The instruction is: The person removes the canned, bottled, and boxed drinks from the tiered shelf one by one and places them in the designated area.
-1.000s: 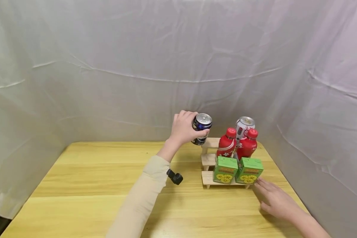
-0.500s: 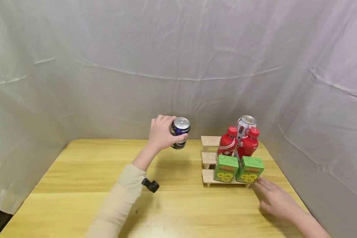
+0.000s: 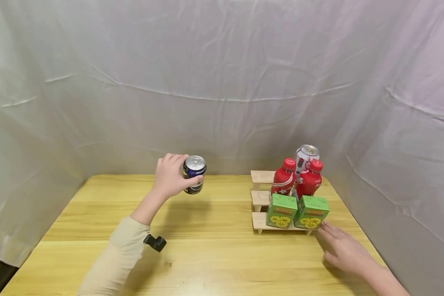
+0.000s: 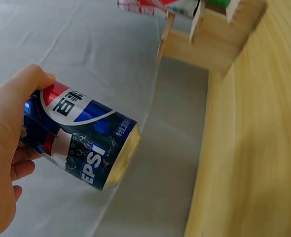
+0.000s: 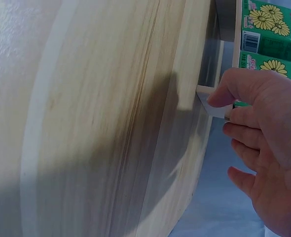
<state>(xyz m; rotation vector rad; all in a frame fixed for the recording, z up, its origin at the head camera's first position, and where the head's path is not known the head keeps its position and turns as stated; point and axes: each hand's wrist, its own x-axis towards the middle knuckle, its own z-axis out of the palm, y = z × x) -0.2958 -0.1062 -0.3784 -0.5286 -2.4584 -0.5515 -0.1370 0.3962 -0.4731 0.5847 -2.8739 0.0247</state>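
A dark blue Pepsi can [image 3: 194,174] is held above the table by my left hand [image 3: 169,176], thumb on the near side and fingers behind. In the left wrist view the can [image 4: 81,136] shows its lettering and its bare base, clear of any surface. My right hand [image 3: 343,249] lies low beside the front right corner of a three-step wooden stand [image 3: 260,222], fingers extended and fingertips against that corner. In the right wrist view the fingers of the right hand [image 5: 278,133] overlap the stand's corner and partly cover a green drink carton [image 5: 271,63].
On the stand, two green cartons [image 3: 282,211] occupy the front step, two red bottles [image 3: 283,179] the middle one, and a white can [image 3: 306,155] the top right. The left part of each step is bare. Grey cloth [image 3: 222,82] encloses the wooden table [image 3: 222,263].
My left hand has carried the Pepsi can leftward and slightly down, away from the stand's top step. The right hand and the stand have stayed in place.
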